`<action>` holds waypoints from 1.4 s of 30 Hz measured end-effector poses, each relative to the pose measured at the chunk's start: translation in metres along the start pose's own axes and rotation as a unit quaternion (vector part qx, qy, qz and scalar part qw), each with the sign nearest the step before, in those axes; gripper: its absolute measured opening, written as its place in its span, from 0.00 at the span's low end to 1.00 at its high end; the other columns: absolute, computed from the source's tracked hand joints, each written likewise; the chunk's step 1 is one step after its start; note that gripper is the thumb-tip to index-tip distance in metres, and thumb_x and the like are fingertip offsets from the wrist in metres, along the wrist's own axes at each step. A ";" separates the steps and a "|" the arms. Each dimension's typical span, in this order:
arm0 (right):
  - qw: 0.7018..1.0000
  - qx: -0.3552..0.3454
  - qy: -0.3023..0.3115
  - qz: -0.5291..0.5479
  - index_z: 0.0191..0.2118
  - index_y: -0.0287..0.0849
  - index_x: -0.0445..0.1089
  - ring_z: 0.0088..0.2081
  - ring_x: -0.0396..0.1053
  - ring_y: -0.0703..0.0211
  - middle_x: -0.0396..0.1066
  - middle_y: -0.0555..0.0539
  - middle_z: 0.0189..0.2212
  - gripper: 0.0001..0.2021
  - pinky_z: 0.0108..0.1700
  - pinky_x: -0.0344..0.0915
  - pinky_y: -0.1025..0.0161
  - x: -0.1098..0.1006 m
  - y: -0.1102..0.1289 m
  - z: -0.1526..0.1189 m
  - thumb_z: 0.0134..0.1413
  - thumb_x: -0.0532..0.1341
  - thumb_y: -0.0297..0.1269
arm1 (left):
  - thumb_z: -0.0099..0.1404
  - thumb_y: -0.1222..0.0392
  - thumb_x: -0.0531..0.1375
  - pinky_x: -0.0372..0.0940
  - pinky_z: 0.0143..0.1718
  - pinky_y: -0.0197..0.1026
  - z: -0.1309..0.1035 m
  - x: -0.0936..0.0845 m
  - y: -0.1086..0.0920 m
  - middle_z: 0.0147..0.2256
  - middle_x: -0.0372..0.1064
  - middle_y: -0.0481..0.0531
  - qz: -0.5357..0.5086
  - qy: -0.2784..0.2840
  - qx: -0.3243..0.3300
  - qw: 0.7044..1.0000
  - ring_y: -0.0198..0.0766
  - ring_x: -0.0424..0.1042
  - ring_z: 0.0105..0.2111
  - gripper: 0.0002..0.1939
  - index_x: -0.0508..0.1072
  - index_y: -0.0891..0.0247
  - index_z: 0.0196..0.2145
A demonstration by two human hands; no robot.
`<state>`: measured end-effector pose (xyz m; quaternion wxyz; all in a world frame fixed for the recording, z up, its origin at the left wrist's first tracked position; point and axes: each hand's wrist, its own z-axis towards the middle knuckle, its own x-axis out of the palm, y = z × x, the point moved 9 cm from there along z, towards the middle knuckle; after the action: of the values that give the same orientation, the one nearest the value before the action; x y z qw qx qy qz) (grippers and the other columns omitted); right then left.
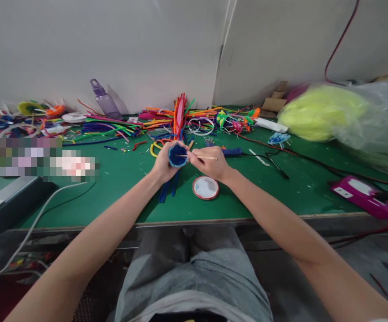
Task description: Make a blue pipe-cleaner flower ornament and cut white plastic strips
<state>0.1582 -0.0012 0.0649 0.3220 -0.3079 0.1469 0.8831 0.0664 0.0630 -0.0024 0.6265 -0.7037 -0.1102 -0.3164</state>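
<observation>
My left hand is wrapped round a small blue cup-shaped piece with a lighter blue rim, its dark blue hollow turned towards me. My right hand pinches a thin wooden stick, and the stick's far end reaches into the hollow. Below my right hand a round white lid with a red rim lies on the green table. Blue strips stick out beneath the cup-shaped piece. Behind it lies a bundle of red and orange pipe cleaners.
Coloured pipe cleaners and a purple bottle line the back of the green table. A blue-handled tool with a cord lies to the right. Further right are a magenta power strip and plastic bags.
</observation>
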 end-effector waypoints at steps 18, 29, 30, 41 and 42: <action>1.000 0.006 0.015 0.014 0.24 0.40 0.71 0.21 0.66 0.65 0.70 0.49 0.18 0.23 0.27 0.55 0.66 0.003 -0.002 -0.001 0.67 0.46 0.39 | 0.63 0.58 0.53 0.67 0.28 0.33 -0.001 -0.002 0.002 0.28 0.72 0.49 0.002 -0.018 -0.012 1.000 0.32 0.72 0.27 0.12 0.71 0.64 0.26; 1.000 0.001 0.014 0.011 0.24 0.40 0.71 0.21 0.66 0.65 0.71 0.49 0.18 0.23 0.27 0.55 0.66 0.004 -0.001 -0.001 0.67 0.47 0.38 | 0.64 0.58 0.52 0.68 0.29 0.33 -0.004 -0.002 0.002 0.28 0.72 0.48 0.004 -0.018 -0.011 1.000 0.32 0.72 0.27 0.13 0.72 0.64 0.27; 1.000 0.001 0.014 0.009 0.24 0.40 0.71 0.20 0.66 0.65 0.70 0.49 0.17 0.23 0.27 0.55 0.66 0.004 -0.001 -0.001 0.67 0.47 0.38 | 0.64 0.58 0.52 0.67 0.29 0.33 -0.004 -0.002 0.002 0.28 0.72 0.48 0.006 -0.018 -0.011 1.000 0.32 0.72 0.27 0.13 0.72 0.64 0.27; 0.999 -0.034 -0.020 -0.031 0.20 0.40 0.68 0.19 0.65 0.67 0.69 0.50 0.16 0.24 0.25 0.53 0.65 0.000 0.005 -0.002 0.67 0.47 0.38 | 0.65 0.59 0.52 0.69 0.29 0.33 -0.002 -0.001 0.001 0.28 0.74 0.49 -0.008 -0.021 -0.003 1.000 0.32 0.73 0.27 0.14 0.73 0.65 0.27; 0.998 -0.040 -0.028 -0.038 0.20 0.40 0.67 0.19 0.65 0.66 0.70 0.50 0.16 0.24 0.25 0.53 0.65 -0.001 0.006 -0.002 0.67 0.47 0.38 | 0.65 0.58 0.52 0.69 0.29 0.33 -0.003 -0.001 0.001 0.28 0.74 0.50 -0.008 -0.025 -0.004 1.000 0.32 0.73 0.27 0.14 0.73 0.66 0.28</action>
<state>0.1559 -0.0071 0.0642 0.3467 -0.3006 0.0908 0.8838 0.0653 0.0605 -0.0037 0.6184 -0.7127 -0.1303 -0.3045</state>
